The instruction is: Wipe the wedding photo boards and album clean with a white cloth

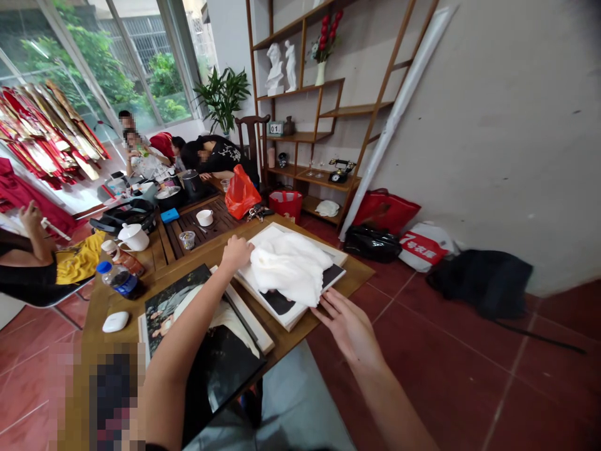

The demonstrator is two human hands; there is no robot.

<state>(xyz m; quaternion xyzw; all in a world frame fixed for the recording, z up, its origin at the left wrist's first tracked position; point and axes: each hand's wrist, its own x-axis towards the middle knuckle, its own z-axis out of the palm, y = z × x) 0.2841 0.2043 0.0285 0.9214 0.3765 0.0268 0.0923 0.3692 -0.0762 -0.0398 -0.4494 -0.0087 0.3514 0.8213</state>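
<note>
A crumpled white cloth point(291, 263) lies over a framed picture point(337, 273), which rests on a stack of light-edged panels near the table corner. My left hand point(237, 252) is curled closed at the cloth's left edge; its fingertips are partly hidden. Touching the right edge of the picture, below the cloth's corner, is my right hand point(345, 319), with its fingers stretched out and apart. A larger dark picture point(230, 357) of pale-clothed figures lies under my left forearm and overhangs the near edge of the table.
On the wooden table point(310, 322) are a blue-capped bottle point(123, 282), a white earbud case point(115, 321), a white teapot point(134, 237), a small cup point(205, 217) and a red plastic bag point(240, 191). Several people sit around it. Bags point(425, 247) lie by the wall.
</note>
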